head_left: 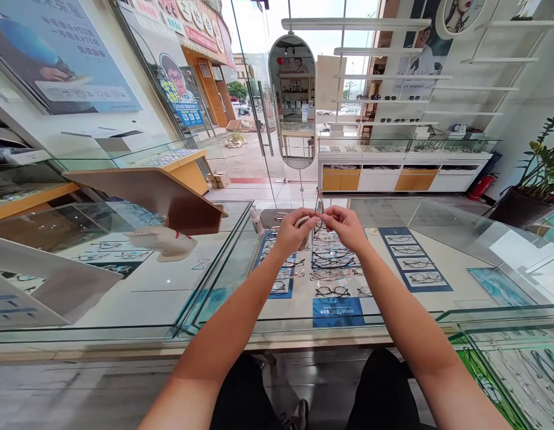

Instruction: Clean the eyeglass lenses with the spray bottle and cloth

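Observation:
Both hands are raised over the glass counter, meeting at a pair of eyeglasses [320,203] held edge-on. My left hand [291,232] is closed, pinching the glasses from the left, with a small pale item at its fingers too blurred to name. From the other side, my right hand [346,228] grips the same glasses between thumb and fingers. Under the glass below lie several rows of eyeglass frames [333,291], some on blue display cards [413,261]. A small white bottle [256,221] stands left of my left hand, beside a grey tray-like object [271,217].
To the left on the counter are a brown wooden board-like stand [169,194], a white and beige object [167,243] and a white box [48,280]. An oval mirror [292,101] stands beyond the counter. A green-lined glass case [496,370] is at lower right.

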{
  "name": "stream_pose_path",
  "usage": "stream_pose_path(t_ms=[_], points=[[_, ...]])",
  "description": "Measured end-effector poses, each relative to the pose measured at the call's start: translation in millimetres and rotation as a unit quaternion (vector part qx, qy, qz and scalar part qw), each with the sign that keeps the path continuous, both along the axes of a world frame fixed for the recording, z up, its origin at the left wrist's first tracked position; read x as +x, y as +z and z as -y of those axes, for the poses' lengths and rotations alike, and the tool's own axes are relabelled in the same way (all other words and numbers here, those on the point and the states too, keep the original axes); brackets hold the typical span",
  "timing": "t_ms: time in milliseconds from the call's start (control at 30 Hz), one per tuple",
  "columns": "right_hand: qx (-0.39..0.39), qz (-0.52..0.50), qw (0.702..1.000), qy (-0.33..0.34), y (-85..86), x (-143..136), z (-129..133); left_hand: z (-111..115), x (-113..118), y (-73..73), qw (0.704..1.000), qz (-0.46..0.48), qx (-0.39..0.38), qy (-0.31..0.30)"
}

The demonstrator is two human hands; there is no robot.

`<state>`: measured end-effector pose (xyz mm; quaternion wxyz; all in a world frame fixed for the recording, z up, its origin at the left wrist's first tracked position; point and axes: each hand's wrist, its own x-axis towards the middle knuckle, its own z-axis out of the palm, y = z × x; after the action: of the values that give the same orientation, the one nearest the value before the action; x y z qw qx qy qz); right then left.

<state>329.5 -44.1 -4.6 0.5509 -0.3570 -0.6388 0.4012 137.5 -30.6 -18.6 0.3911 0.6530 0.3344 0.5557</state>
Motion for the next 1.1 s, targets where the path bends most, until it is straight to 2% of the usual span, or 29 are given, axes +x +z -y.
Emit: stream_pose_path(t_ms=[167, 367, 467, 533, 667, 733, 933, 1100], points=[[-0.01, 0.007, 1.0, -0.019, -10.2, -5.3, 0.8, -0.8, -3.9, -15.5, 0.999, -0.006, 0.014, 0.033], [0.004, 0.041, 0.998, -0.038, -15.9, -7.5, 0.6, -3.4, -10.9, -21.6, 0.999, -0.014, 0.005, 0.049], [0.02, 0.043, 0.996, -0.075, -17.5, -2.9, -0.4, -4.3, -13.7, -22.2, 0.998, -0.023, 0.0, 0.056], [0.031, 0.036, 0.991, -0.127, -17.9, 1.8, -0.9, -4.5, -15.9, -22.0, 0.998, -0.037, 0.001, 0.059], [0.104, 0.068, 0.951, -0.284, -18.0, 10.5, -2.0, -3.2, -18.6, -21.2, 0.996, -0.079, 0.017, 0.047], [0.165, 0.101, 0.924, -0.329, -19.0, 12.3, -3.0, -1.6, -18.0, -20.5, 0.995, -0.097, 0.016, 0.035], [0.283, 0.206, 0.882, -0.315, -29.4, 5.6, -6.8, 4.8, -13.2, -17.1, 0.997, -0.076, -0.01, 0.018], [0.306, 0.258, 0.863, -0.308, -35.3, 1.3, -8.4, 7.5, -12.4, -15.6, 0.997, -0.068, -0.019, 0.019]])
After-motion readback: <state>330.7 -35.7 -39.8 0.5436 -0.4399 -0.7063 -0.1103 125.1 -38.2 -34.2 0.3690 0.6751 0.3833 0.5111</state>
